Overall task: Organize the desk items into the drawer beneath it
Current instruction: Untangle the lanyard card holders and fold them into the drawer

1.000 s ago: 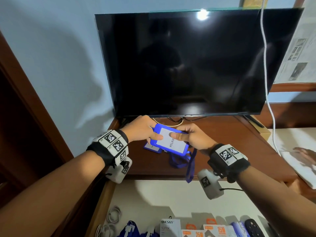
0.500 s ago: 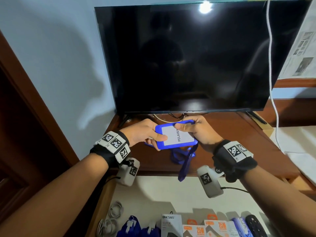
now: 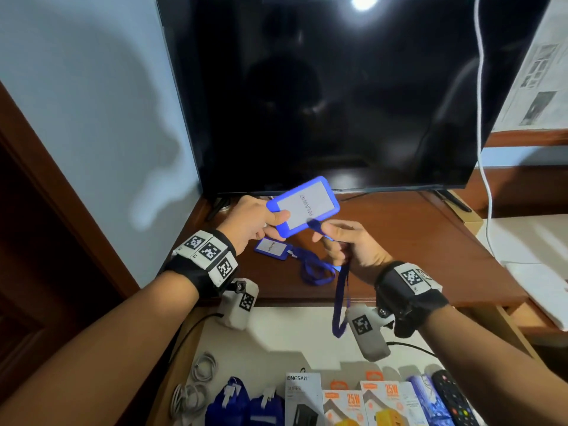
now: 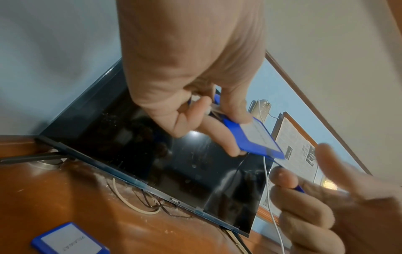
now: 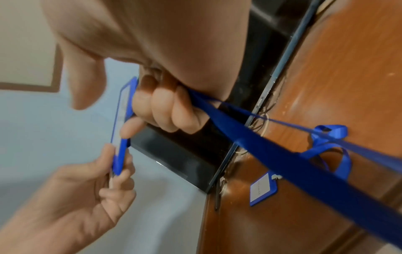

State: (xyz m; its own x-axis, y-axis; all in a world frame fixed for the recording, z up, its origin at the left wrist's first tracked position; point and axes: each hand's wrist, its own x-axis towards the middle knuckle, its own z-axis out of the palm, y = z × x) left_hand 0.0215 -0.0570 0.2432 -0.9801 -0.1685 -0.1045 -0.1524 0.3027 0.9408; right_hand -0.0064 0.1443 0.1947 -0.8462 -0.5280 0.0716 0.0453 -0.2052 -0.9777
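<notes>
A blue card holder [image 3: 303,206] with a white card is lifted above the wooden desk [image 3: 415,241], in front of the TV. My left hand [image 3: 256,221] pinches its lower left corner between thumb and fingers; the left wrist view shows the holder [image 4: 252,135] edge-on. My right hand [image 3: 347,244] has its fingers curled round the holder's blue lanyard [image 3: 340,299], which hangs over the desk edge; in the right wrist view the lanyard [image 5: 272,151] runs taut from the fist. A second blue card holder [image 3: 272,248] lies flat on the desk with its own lanyard [image 3: 316,269] coiled beside it.
A large black TV [image 3: 338,87] stands at the back of the desk, with a white cable [image 3: 482,149] hanging on its right. The open drawer [image 3: 276,333] below holds coiled white cables [image 3: 196,382], blue pouches [image 3: 242,404], charger boxes [image 3: 344,401] and a remote [image 3: 451,398].
The card holder has risen off the desk and tilted. My right hand left the card face and now grips the lanyard below it. The second holder on the desk is now uncovered.
</notes>
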